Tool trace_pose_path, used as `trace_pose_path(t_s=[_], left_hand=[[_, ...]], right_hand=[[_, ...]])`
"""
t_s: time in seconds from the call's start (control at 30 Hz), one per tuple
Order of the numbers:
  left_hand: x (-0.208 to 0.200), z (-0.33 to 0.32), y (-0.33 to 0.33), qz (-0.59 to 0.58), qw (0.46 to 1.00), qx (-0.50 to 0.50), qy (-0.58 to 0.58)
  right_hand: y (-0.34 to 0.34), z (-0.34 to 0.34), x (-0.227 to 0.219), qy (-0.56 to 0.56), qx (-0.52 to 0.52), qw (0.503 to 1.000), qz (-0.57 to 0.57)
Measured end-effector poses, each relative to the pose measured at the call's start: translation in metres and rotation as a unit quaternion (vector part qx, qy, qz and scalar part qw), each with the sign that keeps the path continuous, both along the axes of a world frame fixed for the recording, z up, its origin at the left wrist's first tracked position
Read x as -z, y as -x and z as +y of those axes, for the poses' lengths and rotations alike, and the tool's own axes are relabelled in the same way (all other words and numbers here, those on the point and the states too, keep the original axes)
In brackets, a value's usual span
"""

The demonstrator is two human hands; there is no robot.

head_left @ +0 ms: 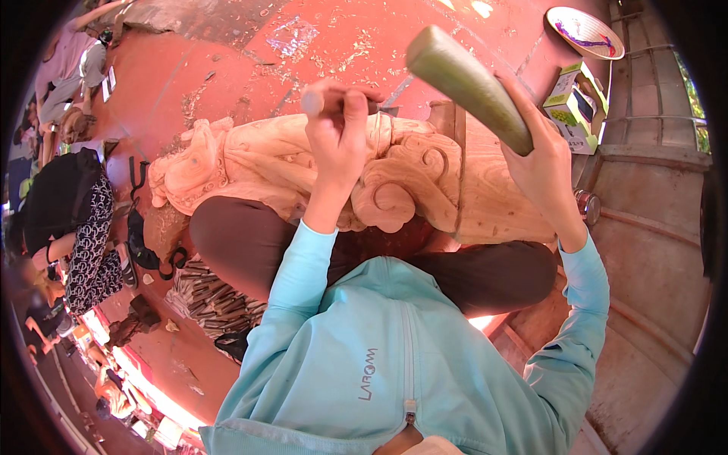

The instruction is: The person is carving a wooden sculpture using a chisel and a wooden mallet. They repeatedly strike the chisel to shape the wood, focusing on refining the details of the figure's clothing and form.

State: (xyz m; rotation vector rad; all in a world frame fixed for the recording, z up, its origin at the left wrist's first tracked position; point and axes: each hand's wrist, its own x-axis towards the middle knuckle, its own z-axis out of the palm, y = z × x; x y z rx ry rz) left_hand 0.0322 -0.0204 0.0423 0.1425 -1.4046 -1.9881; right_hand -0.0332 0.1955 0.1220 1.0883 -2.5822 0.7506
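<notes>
A carved pale wooden piece [265, 163] with scrolls and folds lies across in front of my folded legs. Over its middle, my left hand [337, 144] is closed around a chisel [312, 102], whose round handle end shows; the blade end points right and is mostly hidden by my fingers. My right hand [542, 155] grips the lower end of a thick, greenish wooden mallet [466, 83]. Its broad end is raised up and to the left, above the carving and apart from the chisel.
Many chisels lie in a pile [220, 299] by my left knee. At the right are a cardboard box [580, 106], a shallow woven basket [584, 34] and a small jar [588, 206]. Wood shavings [326, 57] litter the red floor. Other people [76, 220] sit along the left.
</notes>
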Motion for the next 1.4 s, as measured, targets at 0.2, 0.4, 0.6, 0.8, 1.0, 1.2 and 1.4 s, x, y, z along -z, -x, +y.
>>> trace_pose_path(t_s=[0.2,0.4,0.6,0.8,1.0,1.2,1.4], left_hand=[[0.013,-0.004,0.051,-0.09,0.996,0.008,0.02],[0.034,0.002,0.08,-0.105,0.984,0.137,-0.043],[0.038,0.003,0.083,-0.104,0.978,0.173,-0.045],[0.039,0.009,0.084,-0.094,0.983,0.152,0.045],[0.043,0.011,0.095,-0.141,0.974,0.175,0.024],[0.049,0.004,0.095,-0.132,0.974,0.171,-0.061],[0.058,0.003,0.093,-0.118,0.978,0.168,-0.026]], right_hand=[[0.006,0.027,0.011,-0.001,0.097,0.988,-0.121],[0.016,0.04,0.017,-0.001,0.118,0.979,-0.163],[0.027,0.034,0.019,-0.004,0.102,0.976,-0.192],[0.053,0.012,0.006,0.012,0.09,0.973,-0.212],[0.085,-0.005,0.021,-0.066,0.077,0.99,-0.102],[0.085,-0.028,0.008,-0.004,0.077,0.991,-0.109],[0.087,-0.034,-0.017,-0.254,0.035,0.958,-0.132]])
